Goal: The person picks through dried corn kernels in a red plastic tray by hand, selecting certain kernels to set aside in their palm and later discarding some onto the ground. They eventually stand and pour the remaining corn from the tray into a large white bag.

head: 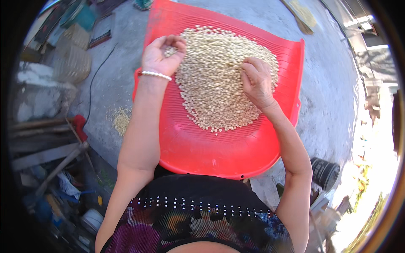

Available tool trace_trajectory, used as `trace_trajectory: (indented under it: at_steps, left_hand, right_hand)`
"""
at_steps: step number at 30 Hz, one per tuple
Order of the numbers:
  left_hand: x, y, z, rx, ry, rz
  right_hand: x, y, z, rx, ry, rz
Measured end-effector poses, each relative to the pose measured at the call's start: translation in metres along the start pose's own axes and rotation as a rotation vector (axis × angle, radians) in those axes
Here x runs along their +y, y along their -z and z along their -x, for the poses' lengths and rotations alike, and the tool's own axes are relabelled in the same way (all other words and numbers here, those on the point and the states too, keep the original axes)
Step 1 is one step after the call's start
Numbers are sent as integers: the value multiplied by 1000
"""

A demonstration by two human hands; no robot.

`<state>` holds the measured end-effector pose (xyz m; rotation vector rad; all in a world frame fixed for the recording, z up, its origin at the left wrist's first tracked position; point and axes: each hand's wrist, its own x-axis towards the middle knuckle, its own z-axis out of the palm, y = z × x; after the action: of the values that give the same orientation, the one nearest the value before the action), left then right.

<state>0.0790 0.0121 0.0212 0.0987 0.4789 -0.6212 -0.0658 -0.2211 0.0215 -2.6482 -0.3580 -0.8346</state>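
A red plastic winnowing scoop (208,155) with a ribbed floor lies before me, its rounded end close to my body. Many pale dried kernels or beans (218,76) are spread over it in one broad heap. My left hand (164,53), palm up with curled fingers and a white beaded bracelet at the wrist, holds a few of the kernels above the heap's left edge. On the right side of the heap, my right hand (258,79) is palm down with its fingertips bent together at the kernels; whether it pinches any is hidden.
A small pile of kernels (121,121) lies on the concrete floor at left, near a black cable (91,79). Wooden poles (60,167) and clutter fill the lower left. A black bucket (326,173) lies at right, and a broom (300,15) at the top right.
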Motion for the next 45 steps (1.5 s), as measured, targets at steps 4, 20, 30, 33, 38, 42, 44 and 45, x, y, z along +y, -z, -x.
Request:
trace_trajectory:
  at_steps: [4,20,30,33,38,42,44,45]
  left_hand:
    - [34,14,-11,-40,171,-28]
    - [39,-5,-29,83,277,-36]
    - [42,-3,-27,137,244,-44]
    - [36,-1,-29,126,239,-117]
    - [36,-3,-23,158,248,-177]
    - [32,3,-21,97,275,-70]
    - [27,5,-25,32,292,-42]
    - [25,6,-22,9,298,-48]
  right_hand:
    - [-20,38,14,-39,-125,-68]
    - [-94,278,167,56,-611,232]
    - [-92,157,301,654,-881,938]
    - [-177,41,449,-250,-1144,311]
    - [-96,120,460,297,-1688,-103]
    - [-31,203,349,798,-1532,-355]
    - [-25,217,288,818,-1387,-451]
    - [-24,217,263,776,-1307,-446]
